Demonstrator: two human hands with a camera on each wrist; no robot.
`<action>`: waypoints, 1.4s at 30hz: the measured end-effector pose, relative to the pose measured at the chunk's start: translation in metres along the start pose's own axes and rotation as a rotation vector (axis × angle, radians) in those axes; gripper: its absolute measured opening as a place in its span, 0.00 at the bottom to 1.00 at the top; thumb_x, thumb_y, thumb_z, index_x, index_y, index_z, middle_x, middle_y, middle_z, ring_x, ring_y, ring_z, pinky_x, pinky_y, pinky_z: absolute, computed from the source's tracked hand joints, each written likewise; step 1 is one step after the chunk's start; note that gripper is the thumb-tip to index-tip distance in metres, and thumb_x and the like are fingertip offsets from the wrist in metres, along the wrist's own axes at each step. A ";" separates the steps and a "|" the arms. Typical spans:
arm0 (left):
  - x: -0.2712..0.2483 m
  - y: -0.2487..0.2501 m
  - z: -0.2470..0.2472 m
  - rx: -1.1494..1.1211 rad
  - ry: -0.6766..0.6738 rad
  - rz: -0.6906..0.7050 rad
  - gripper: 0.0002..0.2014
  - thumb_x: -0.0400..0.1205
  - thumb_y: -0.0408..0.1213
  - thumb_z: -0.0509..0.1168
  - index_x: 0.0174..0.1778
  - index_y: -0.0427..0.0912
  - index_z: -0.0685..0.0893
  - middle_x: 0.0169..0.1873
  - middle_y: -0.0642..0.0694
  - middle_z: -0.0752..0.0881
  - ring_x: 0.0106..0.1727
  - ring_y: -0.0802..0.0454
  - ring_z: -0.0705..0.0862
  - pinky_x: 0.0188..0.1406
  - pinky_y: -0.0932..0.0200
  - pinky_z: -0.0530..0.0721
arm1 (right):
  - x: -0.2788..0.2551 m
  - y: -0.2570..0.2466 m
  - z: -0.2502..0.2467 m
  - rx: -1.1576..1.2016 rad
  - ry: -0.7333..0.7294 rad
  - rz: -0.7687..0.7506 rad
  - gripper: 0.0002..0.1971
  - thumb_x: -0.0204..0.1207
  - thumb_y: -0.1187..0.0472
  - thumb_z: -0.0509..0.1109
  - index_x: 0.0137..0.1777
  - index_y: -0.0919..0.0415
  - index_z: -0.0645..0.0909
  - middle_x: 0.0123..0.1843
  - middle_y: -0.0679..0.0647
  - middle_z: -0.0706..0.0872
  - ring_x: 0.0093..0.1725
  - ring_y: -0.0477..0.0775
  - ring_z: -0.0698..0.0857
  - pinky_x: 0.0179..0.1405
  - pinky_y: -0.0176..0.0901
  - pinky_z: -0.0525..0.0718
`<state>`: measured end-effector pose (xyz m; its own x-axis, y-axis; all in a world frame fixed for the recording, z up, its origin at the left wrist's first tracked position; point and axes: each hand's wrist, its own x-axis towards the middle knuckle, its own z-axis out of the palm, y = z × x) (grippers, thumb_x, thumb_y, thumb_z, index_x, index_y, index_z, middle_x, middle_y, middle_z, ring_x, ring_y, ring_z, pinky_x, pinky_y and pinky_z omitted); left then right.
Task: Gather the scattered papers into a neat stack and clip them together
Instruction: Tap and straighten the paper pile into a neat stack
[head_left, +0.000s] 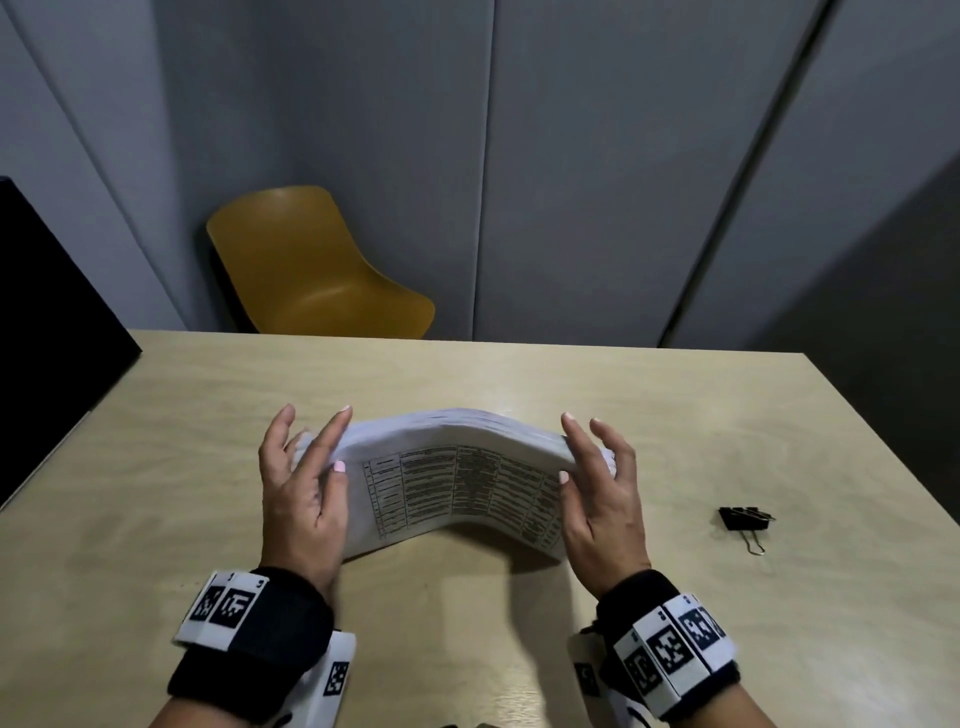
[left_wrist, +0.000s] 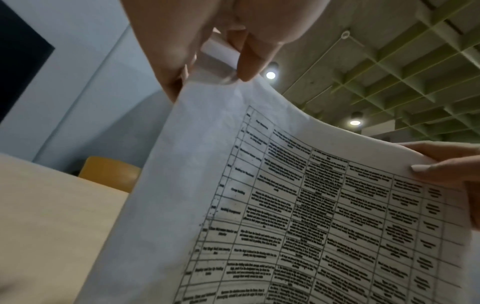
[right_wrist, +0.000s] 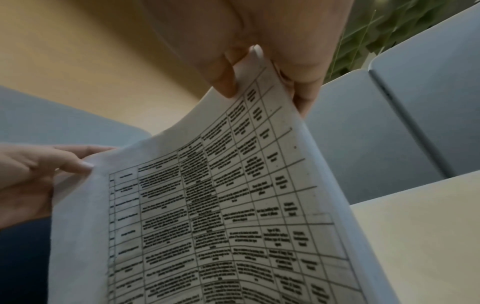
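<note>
Both hands gripping bowed paper stack by side edges, thumbs seemingly on top

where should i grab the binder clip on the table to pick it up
Pinch the binder clip across its black body, coming from above with the right hand, which is nearer. It lies flat on the table, apart from the papers, with one wire handle pointing toward you, so the body is probably the firmest part to hold.
</note>
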<state>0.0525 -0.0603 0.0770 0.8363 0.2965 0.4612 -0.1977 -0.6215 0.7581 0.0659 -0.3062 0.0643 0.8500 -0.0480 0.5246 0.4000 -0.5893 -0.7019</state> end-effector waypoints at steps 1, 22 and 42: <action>0.001 -0.003 -0.001 -0.018 -0.002 0.008 0.21 0.79 0.32 0.56 0.68 0.48 0.77 0.76 0.37 0.65 0.72 0.60 0.66 0.71 0.71 0.62 | 0.000 0.002 -0.001 0.022 -0.019 0.012 0.27 0.73 0.67 0.60 0.72 0.48 0.71 0.66 0.56 0.71 0.63 0.19 0.66 0.62 0.12 0.61; -0.015 -0.039 0.009 -0.481 -0.129 -0.526 0.16 0.66 0.23 0.76 0.45 0.43 0.83 0.38 0.53 0.87 0.29 0.73 0.84 0.29 0.81 0.79 | -0.016 0.037 0.007 0.477 -0.181 0.508 0.21 0.64 0.80 0.74 0.39 0.50 0.83 0.30 0.35 0.90 0.35 0.33 0.87 0.39 0.35 0.86; -0.028 -0.035 0.020 -0.512 -0.130 -0.603 0.10 0.70 0.25 0.74 0.37 0.44 0.82 0.27 0.58 0.89 0.39 0.53 0.86 0.34 0.70 0.83 | -0.024 0.035 0.013 0.283 -0.200 0.671 0.21 0.65 0.77 0.74 0.33 0.46 0.80 0.35 0.49 0.87 0.44 0.61 0.87 0.51 0.65 0.86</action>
<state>0.0463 -0.0619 0.0284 0.9208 0.3683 -0.1288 0.1235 0.0382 0.9916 0.0644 -0.3149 0.0210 0.9775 -0.1600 -0.1378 -0.1757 -0.2542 -0.9511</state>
